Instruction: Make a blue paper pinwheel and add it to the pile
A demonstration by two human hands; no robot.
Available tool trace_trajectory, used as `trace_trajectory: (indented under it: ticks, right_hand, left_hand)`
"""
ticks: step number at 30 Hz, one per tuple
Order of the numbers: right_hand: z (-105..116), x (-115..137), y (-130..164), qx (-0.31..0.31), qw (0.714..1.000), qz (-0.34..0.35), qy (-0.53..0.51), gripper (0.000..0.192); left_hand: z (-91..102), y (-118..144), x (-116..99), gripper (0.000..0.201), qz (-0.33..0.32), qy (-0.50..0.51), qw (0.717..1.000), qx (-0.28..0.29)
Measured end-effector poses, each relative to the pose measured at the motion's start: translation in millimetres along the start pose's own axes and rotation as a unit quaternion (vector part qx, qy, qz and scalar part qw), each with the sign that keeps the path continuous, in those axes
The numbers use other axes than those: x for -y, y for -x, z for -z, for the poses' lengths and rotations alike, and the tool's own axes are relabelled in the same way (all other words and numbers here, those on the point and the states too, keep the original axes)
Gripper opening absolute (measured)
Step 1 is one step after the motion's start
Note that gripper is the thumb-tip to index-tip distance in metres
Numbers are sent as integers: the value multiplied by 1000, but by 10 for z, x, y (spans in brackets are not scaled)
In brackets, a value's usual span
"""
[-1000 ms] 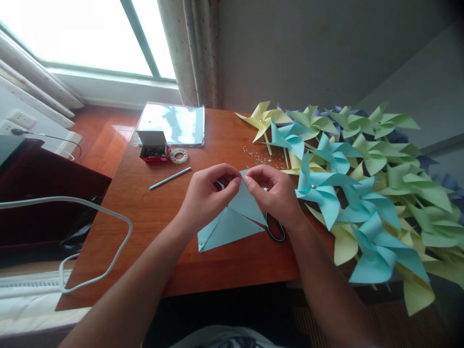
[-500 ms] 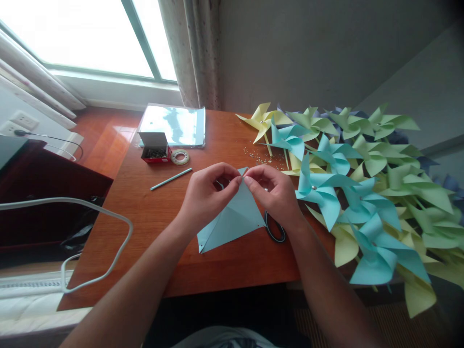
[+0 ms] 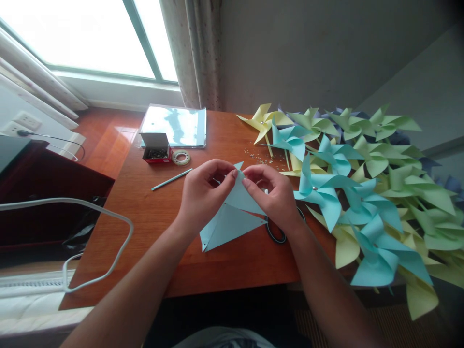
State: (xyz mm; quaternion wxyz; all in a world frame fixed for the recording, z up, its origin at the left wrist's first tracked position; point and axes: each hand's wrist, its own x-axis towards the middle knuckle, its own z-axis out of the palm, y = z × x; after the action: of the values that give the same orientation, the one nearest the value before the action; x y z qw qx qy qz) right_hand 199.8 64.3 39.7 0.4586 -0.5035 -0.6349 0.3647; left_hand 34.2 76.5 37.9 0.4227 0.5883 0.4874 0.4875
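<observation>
A light blue paper sheet (image 3: pixel 232 217), cut into triangular flaps, lies on the wooden table (image 3: pixel 152 212) in front of me. My left hand (image 3: pixel 205 193) and my right hand (image 3: pixel 273 193) both pinch flap tips of this sheet together near its far corner, fingertips almost touching. The near flaps rest flat on the table. Black-handled scissors (image 3: pixel 277 232) lie under my right wrist, partly hidden.
A big heap of blue, green and yellow paper pinwheels (image 3: pixel 355 183) fills the right side. Small pins (image 3: pixel 259 157) are scattered beyond my hands. A blue stick (image 3: pixel 171 179), a tape roll (image 3: pixel 180 157), a small red box (image 3: pixel 156 147) and a plastic folder (image 3: pixel 176 125) lie far left.
Both hands have lifted the flap tips slightly and drawn them toward the sheet's middle; the far corner now stands a little higher. Nothing else has moved.
</observation>
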Motion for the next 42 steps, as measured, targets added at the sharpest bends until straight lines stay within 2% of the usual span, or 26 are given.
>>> trace_trajectory:
  ticks: [5,14,19,25,32,42]
  right_hand:
    - [-10,-26,-1,-2,1000,-1,2,3]
    - [-7,-17,0,-20,995,72,60,6]
    - [-15,-9,11,-36,978,146,142,9]
    - [-42,-37,12,-63,965,164,196,5]
    - [-52,-68,28,-92,940,232,235,10]
    - [-69,-113,48,-100,918,285,255,17]
  left_hand:
    - [12,-16,25,10,6,13,1000,12]
    - [7,-19,62,10,-5,12,1000,10]
    - [12,-29,59,10,-4,12,1000,5]
    - [0,-26,59,10,-7,20,1000,-10]
    - [0,-17,14,7,-30,-13,999,-31]
    - [4,-26,24,9,18,59,998,-18]
